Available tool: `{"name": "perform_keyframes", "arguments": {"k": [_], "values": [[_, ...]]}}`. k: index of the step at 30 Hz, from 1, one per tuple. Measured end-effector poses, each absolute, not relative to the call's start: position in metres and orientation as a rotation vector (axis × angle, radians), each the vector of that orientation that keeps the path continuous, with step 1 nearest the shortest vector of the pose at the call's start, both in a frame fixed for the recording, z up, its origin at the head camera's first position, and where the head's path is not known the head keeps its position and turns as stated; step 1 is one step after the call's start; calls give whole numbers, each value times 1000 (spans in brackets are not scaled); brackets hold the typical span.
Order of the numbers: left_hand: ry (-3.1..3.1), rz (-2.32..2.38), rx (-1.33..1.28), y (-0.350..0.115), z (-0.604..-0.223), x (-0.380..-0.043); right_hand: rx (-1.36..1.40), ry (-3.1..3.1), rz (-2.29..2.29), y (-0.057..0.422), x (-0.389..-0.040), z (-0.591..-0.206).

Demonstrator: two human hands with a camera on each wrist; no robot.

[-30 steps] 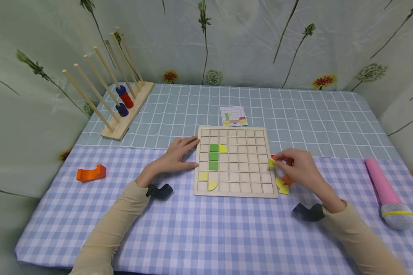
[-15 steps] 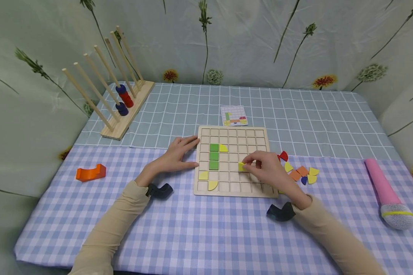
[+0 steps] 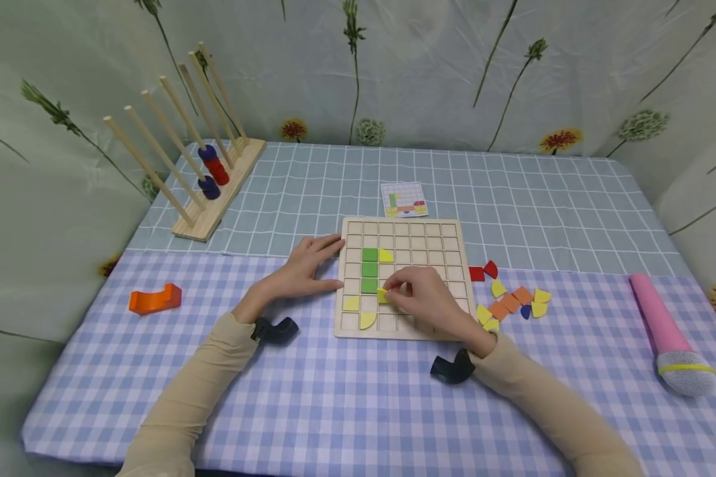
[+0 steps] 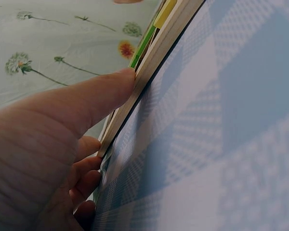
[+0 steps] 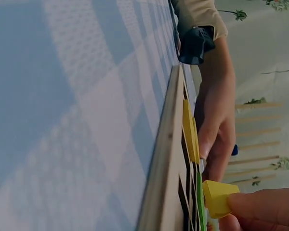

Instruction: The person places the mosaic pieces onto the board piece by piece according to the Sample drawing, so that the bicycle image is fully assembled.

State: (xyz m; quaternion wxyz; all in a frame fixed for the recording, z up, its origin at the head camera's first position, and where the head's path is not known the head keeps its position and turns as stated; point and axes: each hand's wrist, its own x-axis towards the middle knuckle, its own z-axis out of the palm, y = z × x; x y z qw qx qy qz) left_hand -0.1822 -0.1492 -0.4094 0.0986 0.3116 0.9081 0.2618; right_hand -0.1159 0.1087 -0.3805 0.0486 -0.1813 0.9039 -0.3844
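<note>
In the head view, my left hand touches the left edge of a wooden grid board, thumb and fingers extended; the thumb meets the rim in the left wrist view. My right hand pinches a small yellow piece between thumb and fingertip, tilted close over the cells just right of the green column. Green squares fill three stacked cells. Beside the top one lies a yellow quarter-circle. Two more yellow pieces sit at the board's lower left.
A printed pattern card lies behind the board. Right of the board are loose red, orange, blue and yellow pieces. A pegged wooden stand is back left, an orange block left, a pink toy microphone far right.
My right hand has carried the yellow piece leftward from the board's right edge to beside the green column, uncovering the loose pieces. My left hand has stayed at the board's edge.
</note>
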Motion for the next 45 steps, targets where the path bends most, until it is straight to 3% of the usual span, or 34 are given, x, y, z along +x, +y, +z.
{"name": "perform_keyframes", "arguments": {"k": [28,45], "values": [[2687,786,941,-149,-409,-184,-691,2854,-968,86,-111,-383],[2693,761,951,-150,-411,-183,-583,3026,-672,154,-82,-374]]}}
